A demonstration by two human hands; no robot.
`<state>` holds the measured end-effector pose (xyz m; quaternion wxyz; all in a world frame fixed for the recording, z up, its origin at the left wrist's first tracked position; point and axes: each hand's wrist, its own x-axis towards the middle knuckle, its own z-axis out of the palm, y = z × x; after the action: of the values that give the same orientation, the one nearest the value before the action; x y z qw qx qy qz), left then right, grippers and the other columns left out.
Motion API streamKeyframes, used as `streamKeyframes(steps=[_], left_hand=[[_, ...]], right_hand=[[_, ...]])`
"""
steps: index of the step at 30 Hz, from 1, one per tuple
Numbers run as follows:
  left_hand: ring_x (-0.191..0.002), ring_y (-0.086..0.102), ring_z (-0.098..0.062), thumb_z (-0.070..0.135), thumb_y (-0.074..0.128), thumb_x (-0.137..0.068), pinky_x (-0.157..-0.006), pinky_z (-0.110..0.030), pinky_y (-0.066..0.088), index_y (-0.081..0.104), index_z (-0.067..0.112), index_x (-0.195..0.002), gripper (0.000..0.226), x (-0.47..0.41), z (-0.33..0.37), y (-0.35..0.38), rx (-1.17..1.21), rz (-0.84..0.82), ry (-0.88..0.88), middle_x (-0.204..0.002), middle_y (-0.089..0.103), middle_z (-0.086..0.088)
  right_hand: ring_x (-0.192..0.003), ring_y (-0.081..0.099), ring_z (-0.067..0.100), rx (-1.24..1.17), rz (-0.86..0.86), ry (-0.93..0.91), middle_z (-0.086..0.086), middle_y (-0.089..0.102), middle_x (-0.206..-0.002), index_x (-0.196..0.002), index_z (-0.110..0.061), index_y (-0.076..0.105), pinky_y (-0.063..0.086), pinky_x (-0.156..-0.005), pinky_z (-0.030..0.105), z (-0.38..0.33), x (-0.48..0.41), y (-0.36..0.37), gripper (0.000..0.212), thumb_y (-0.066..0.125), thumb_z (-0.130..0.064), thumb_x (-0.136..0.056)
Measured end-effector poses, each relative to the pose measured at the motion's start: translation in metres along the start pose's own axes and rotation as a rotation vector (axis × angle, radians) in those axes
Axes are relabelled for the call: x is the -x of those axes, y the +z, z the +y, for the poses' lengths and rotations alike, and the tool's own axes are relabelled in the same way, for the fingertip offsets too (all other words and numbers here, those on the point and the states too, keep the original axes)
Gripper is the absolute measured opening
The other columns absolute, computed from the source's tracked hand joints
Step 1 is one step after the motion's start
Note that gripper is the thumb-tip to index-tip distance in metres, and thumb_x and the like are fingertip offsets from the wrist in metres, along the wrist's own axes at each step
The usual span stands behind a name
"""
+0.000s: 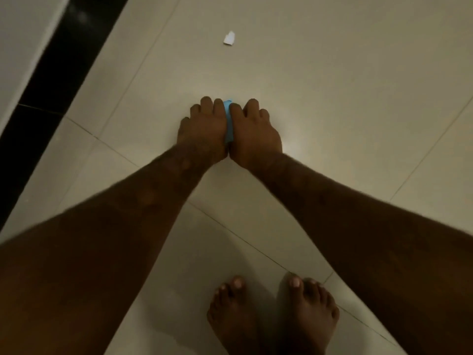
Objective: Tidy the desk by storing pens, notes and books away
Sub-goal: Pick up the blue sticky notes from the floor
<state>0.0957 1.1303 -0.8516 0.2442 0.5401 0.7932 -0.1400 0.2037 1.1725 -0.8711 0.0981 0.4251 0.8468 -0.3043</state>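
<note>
Currently head view only: left hand (204, 129) and right hand (252, 129) pressed side by side, backs up, fingers curled down, pinching a blue note (228, 121) between them. Only a thin blue strip visible in the gap, rest hidden by the hands. Looks like a two-handed pinch on a small flat sheet, probably to square it up, fold it, or keep it from slipping; cannot tell which. Cannot tell either whether held above the floor or pressed against it. Both arms stretched well forward and down, so likely bent over at the waist. Second task item: white paper scrap (229, 38) lying flat on the floor (332, 73), well apart from the hands, farther ahead. Probably next pickup, judging by the task. No desk, pens or books in frame. Surface: pale glossy tiles with thin dark grout lines running diagonally, soft glare just right of the hands. Bare feet (273, 311) planted together at bottom edge. Black band (51, 73) along the left, with pale wall or panel (23, 34) beyond it. Dim lighting, slight motion blur on forearms.
</note>
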Motion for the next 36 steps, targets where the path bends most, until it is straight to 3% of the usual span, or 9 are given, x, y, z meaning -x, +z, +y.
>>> streamKeyframes(steps=[7, 11, 14, 17, 23, 28, 30, 32, 36], left_hand=[[-0.116, 0.046, -0.039, 0.039, 0.082, -0.068, -0.092, -0.051, 0.042, 0.042, 0.004, -0.128, 0.08, -0.002, 0.002, -0.003, -0.118, 0.128, -0.13, -0.126, 0.045, -0.022], [-0.107, 0.052, -0.045, 0.023, 0.077, -0.075, -0.089, -0.053, 0.043, 0.042, 0.0, -0.122, 0.064, 0.027, 0.024, 0.0, 0.011, 0.091, -0.073, -0.122, 0.048, -0.025], [-0.095, 0.055, -0.05, 0.018, 0.07, -0.085, -0.079, -0.055, 0.048, 0.043, 0.0, -0.119, 0.048, 0.054, 0.047, 0.002, 0.138, 0.009, 0.006, -0.12, 0.043, -0.027], [-0.094, 0.055, -0.042, 0.017, 0.069, -0.087, -0.087, -0.048, 0.047, 0.047, 0.008, -0.113, 0.035, 0.074, 0.08, -0.003, 0.226, -0.085, 0.097, -0.119, 0.039, -0.019], [-0.088, 0.061, -0.024, 0.011, 0.072, -0.085, -0.071, -0.032, 0.046, 0.053, 0.02, -0.107, 0.031, 0.101, 0.178, -0.021, 0.525, -0.303, 0.193, -0.099, 0.063, -0.001], [-0.075, 0.061, -0.026, 0.003, 0.072, -0.081, -0.065, -0.034, 0.051, 0.036, 0.038, -0.127, 0.068, 0.12, 0.267, -0.01, 0.613, -0.503, 0.332, -0.083, 0.062, -0.01], [-0.083, 0.065, -0.026, 0.002, 0.073, -0.08, -0.072, -0.037, 0.055, 0.039, 0.043, -0.129, 0.072, 0.124, 0.3, 0.002, 0.641, -0.558, 0.363, -0.091, 0.065, -0.011], [-0.095, 0.065, -0.025, 0.002, 0.072, -0.08, -0.076, -0.038, 0.056, 0.05, 0.035, -0.12, 0.057, 0.129, 0.327, 0.013, 0.633, -0.596, 0.405, -0.103, 0.065, -0.007], [-0.093, 0.063, -0.022, 0.004, 0.071, -0.082, -0.069, -0.03, 0.051, 0.051, 0.029, -0.117, 0.047, 0.14, 0.368, 0.039, 0.531, -0.64, 0.509, -0.104, 0.063, -0.005]], right_hand=[[-0.118, 0.049, 0.028, -0.188, 0.046, 0.019, 0.012, 0.045, -0.133, -0.149, -0.02, 0.033, 0.054, -0.086, 0.04, 0.003, 0.017, 0.003, 0.078, 0.075, -0.025, -0.083], [-0.114, 0.051, 0.029, -0.196, 0.059, 0.046, 0.011, 0.046, -0.132, -0.152, -0.022, 0.03, 0.053, -0.079, 0.041, 0.021, 0.066, -0.014, 0.08, 0.068, -0.019, -0.082], [-0.113, 0.051, 0.029, -0.195, 0.072, 0.087, 0.009, 0.047, -0.132, -0.153, -0.022, 0.031, 0.051, -0.079, 0.04, 0.042, 0.11, -0.028, 0.083, 0.068, -0.016, -0.079], [-0.114, 0.051, 0.03, -0.215, 0.131, 0.203, 0.008, 0.047, -0.132, -0.151, -0.023, 0.034, 0.051, -0.082, 0.043, 0.077, 0.156, -0.04, 0.083, 0.064, -0.012, -0.075], [-0.12, 0.048, 0.03, -0.189, 0.2, 0.522, 0.005, 0.046, -0.136, -0.148, -0.025, 0.036, 0.049, -0.085, 0.043, 0.162, 0.263, -0.057, 0.08, 0.063, -0.012, -0.074], [-0.114, 0.05, 0.031, -0.209, 0.219, 0.744, 0.004, 0.047, -0.133, -0.147, -0.023, 0.039, 0.049, -0.082, 0.042, 0.216, 0.332, -0.048, 0.08, 0.056, -0.007, -0.07], [-0.116, 0.05, 0.031, -0.219, 0.246, 0.819, 0.004, 0.048, -0.133, -0.146, -0.022, 0.041, 0.047, -0.083, 0.04, 0.233, 0.352, -0.041, 0.078, 0.057, -0.007, -0.071], [-0.119, 0.048, 0.031, -0.232, 0.268, 0.873, 0.004, 0.048, -0.135, -0.145, -0.022, 0.041, 0.046, -0.083, 0.04, 0.245, 0.367, -0.036, 0.075, 0.06, -0.009, -0.074], [-0.125, 0.044, 0.029, -0.295, 0.289, 0.977, 0.004, 0.044, -0.14, -0.144, -0.023, 0.04, 0.05, -0.088, 0.043, 0.266, 0.389, -0.022, 0.07, 0.064, -0.012, -0.08]])
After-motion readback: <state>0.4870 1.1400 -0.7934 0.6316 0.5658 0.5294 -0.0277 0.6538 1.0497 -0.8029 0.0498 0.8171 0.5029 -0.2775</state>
